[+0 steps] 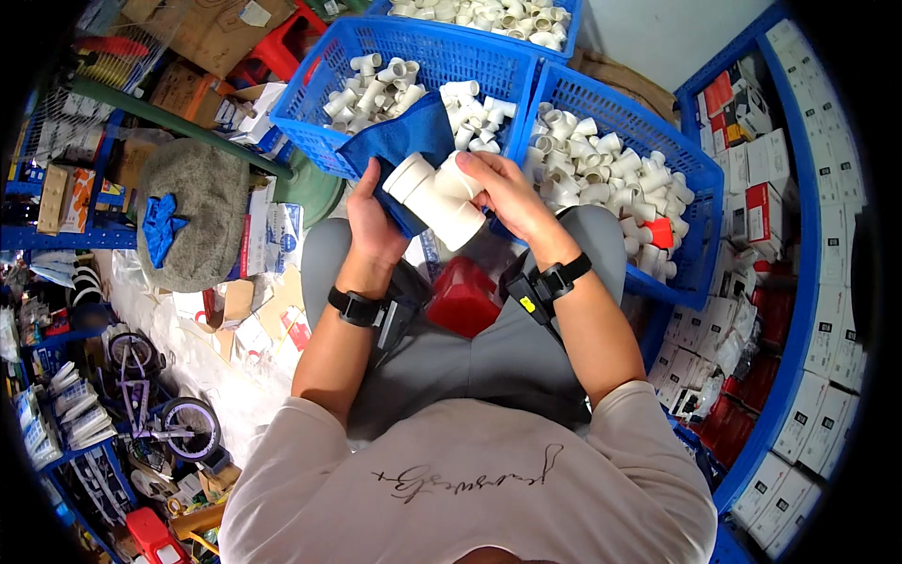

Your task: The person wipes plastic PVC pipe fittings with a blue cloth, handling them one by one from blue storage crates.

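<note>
A large white plastic pipe tee [433,197] is held between my hands above my knees. My right hand [500,190] grips its side branch, fingers curled round the opening. A dark blue cloth [412,137] lies over my left hand [373,222], behind the tee, its thumb pointing up. How firmly the left fingers hold the cloth is hidden. Beyond the hands, a blue plastic crate [416,39] holds white pipe fittings. Another blue crate [606,92] at the right holds more white fittings and one red piece [659,233].
A third crate of fittings [486,32] stands behind. A red plastic stool [463,299] shows between my legs. At left are a green stand pole [183,127], a grey cushion with a blue cloth [163,224] and a small bicycle [141,402]. Shelves of boxes [796,282] line the right.
</note>
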The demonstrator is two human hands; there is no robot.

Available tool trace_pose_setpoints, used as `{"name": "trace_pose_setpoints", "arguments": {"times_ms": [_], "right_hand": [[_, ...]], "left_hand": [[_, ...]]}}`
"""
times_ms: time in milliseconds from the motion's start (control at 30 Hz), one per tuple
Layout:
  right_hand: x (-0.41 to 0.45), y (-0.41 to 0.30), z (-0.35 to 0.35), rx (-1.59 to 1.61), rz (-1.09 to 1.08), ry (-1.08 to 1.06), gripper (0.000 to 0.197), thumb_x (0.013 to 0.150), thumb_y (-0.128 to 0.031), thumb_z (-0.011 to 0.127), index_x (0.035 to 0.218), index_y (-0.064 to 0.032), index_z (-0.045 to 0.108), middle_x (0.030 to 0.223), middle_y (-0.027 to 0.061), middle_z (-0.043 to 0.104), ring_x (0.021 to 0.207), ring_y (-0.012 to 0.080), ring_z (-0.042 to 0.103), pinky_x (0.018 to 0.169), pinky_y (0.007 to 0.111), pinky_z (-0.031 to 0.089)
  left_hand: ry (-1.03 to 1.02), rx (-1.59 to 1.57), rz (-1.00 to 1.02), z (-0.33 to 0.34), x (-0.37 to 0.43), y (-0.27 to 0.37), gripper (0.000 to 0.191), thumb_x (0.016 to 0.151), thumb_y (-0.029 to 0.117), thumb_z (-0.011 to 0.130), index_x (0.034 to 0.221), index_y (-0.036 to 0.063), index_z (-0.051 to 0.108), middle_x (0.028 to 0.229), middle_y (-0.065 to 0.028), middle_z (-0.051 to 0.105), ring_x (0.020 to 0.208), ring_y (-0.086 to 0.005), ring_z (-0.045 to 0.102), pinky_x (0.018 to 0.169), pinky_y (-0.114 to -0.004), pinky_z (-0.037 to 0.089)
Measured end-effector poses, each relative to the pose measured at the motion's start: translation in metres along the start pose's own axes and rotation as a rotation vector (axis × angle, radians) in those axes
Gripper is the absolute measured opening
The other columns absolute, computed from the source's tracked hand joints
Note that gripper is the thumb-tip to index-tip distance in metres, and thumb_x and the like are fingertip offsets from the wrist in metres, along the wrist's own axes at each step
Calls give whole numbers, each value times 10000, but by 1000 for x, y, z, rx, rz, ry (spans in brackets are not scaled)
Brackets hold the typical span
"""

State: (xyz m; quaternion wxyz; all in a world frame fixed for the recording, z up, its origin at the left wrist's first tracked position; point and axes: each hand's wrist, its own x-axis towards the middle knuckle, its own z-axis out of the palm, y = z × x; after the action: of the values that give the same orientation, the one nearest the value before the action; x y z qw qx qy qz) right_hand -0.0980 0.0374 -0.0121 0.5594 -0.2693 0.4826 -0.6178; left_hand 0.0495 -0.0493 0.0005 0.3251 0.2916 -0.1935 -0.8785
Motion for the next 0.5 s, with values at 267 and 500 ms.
{"name": "trace_pose_setpoints", "arguments": {"times_ms": [267, 500], "right_hand": [[4, 9, -5, 21, -176, 138, 350, 816, -349, 597, 925, -20, 550, 770, 17, 580, 610, 63, 519, 506, 191, 403], [8, 9, -7, 22, -231, 242, 369, 813, -326, 608, 945, 3, 509, 756, 49, 564, 586, 89, 525, 490, 217, 420]], "left_hand": [[0, 5, -13, 3, 2, -4, 442, 899, 323, 369, 1132, -36, 476, 1104, -176, 553, 979, -305, 559, 895, -412, 424], [-32, 70, -75, 1, -3, -7, 468, 913, 333, 347, 1200, -31, 413, 1175, -153, 513, 1044, -273, 529, 920, -385, 403]]}}
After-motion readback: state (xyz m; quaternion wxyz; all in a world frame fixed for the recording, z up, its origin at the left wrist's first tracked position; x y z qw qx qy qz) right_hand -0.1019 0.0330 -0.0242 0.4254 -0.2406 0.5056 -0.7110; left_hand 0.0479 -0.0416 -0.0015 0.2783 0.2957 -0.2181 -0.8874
